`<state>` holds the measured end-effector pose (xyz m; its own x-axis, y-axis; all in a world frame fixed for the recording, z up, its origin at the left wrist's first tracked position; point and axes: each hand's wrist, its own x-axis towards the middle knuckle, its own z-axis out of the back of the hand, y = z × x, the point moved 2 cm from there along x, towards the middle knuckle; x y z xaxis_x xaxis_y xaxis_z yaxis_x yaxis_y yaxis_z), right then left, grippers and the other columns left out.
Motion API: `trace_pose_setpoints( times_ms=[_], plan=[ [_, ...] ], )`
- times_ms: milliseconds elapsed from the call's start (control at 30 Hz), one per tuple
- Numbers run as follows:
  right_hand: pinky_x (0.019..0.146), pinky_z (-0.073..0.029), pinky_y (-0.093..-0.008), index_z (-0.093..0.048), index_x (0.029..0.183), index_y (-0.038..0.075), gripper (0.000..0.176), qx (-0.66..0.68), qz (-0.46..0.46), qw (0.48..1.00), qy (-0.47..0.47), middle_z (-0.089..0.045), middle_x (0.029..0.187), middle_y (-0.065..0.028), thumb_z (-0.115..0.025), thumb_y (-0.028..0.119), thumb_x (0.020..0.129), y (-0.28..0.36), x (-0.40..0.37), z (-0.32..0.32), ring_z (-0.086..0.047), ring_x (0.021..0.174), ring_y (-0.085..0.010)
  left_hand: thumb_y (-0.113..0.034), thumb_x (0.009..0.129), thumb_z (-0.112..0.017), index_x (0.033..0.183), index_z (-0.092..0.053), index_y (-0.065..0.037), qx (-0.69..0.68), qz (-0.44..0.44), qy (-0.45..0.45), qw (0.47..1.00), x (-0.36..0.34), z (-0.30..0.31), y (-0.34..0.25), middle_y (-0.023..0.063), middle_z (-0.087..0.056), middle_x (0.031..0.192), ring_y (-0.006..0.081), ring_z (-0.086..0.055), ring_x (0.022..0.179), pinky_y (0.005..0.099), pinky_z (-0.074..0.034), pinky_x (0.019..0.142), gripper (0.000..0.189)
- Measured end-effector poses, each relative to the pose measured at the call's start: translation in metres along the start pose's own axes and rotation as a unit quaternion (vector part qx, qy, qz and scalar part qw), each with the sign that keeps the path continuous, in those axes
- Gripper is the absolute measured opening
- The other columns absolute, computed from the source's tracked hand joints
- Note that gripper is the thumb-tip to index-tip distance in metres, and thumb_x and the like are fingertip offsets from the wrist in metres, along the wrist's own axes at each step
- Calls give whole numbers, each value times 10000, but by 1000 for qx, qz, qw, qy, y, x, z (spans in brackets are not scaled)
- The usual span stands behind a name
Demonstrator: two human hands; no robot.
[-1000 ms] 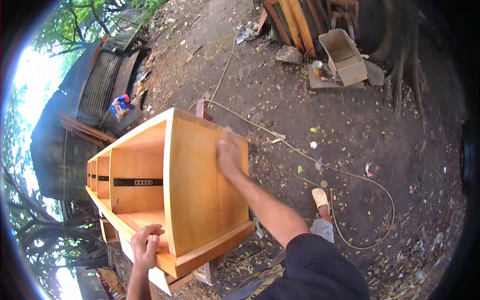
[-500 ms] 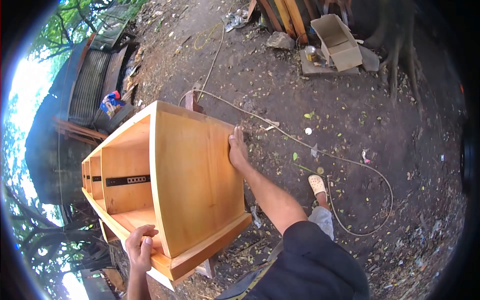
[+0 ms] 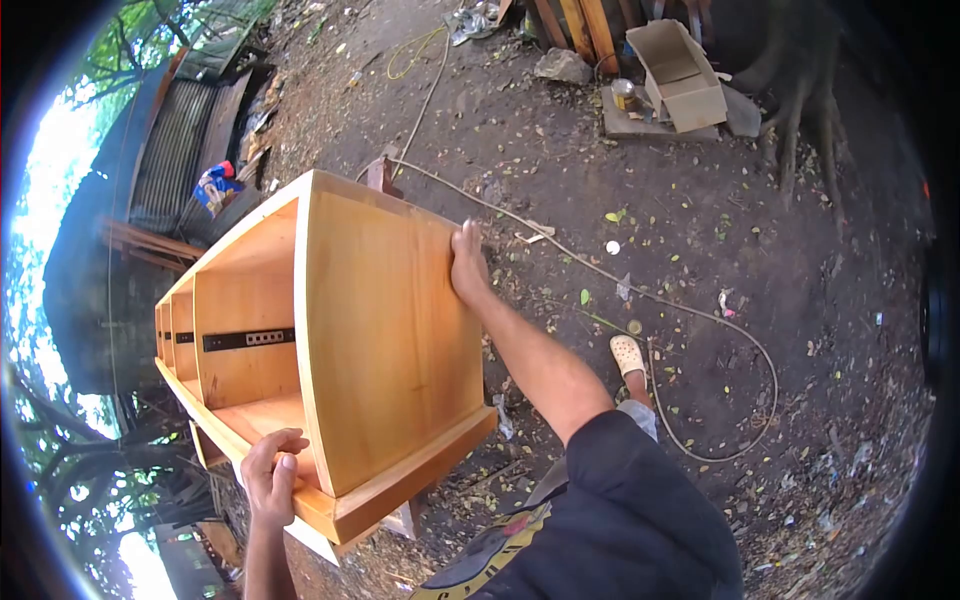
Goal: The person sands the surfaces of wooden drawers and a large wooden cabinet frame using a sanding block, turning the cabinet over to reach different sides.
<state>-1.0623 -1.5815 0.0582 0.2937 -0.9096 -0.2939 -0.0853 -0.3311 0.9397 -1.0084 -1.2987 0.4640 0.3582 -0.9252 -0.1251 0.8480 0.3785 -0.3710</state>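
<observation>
"Which way does your wooden cabinet (image 3: 390,350) point?"

"Its long axis runs from the end panel (image 3: 385,330) nearest you away to the left of the view, narrowing with distance. Its open compartments (image 3: 247,345) face left. It sits above the dirt ground (image 3: 540,130), in front of you."

"And your 2 hands?"

"Your right hand (image 3: 470,262) lies open, fingers straight, against the panel's far edge. Your left hand (image 3: 271,478) rests with bent fingers on the lower rail (image 3: 225,432); how tightly it grasps, I can't tell."

"Materials?"

"Smooth, honey-coloured wood with visible grain, a gently bowed-looking panel, a thick square-edged ledge (image 3: 415,475), and a flat black perforated strip (image 3: 250,340) inside."
</observation>
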Motion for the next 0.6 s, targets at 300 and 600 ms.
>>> trace_pose_setpoints(
  times_ms=[300, 600],
  plan=[
    [1315, -231, -466, -413, 1571, -91, 639, 2, -57, 997, -43, -384, 1663, -317, -271, 369, 1152, -76, -91, -35, -345, 1561, -430, -284, 1004, -610, 1192, -721, 74, -21, 0, -20, 1000, -1, -2, 1, 222, -763, 1017, 316, -775, 954, 401, -602, 856, 419],
    [1326, -188, -423, -288, 1662, -71, 708, 78, -159, 983, 47, -263, 1747, -271, -292, 420, 1152, -24, -143, -15, -246, 1630, -362, -310, 984, -642, 1212, -733, 27, -8, -5, -38, 999, -4, -1, 5, 202, -795, 1032, 310, -777, 966, 396, -586, 793, 417]
  ],
)
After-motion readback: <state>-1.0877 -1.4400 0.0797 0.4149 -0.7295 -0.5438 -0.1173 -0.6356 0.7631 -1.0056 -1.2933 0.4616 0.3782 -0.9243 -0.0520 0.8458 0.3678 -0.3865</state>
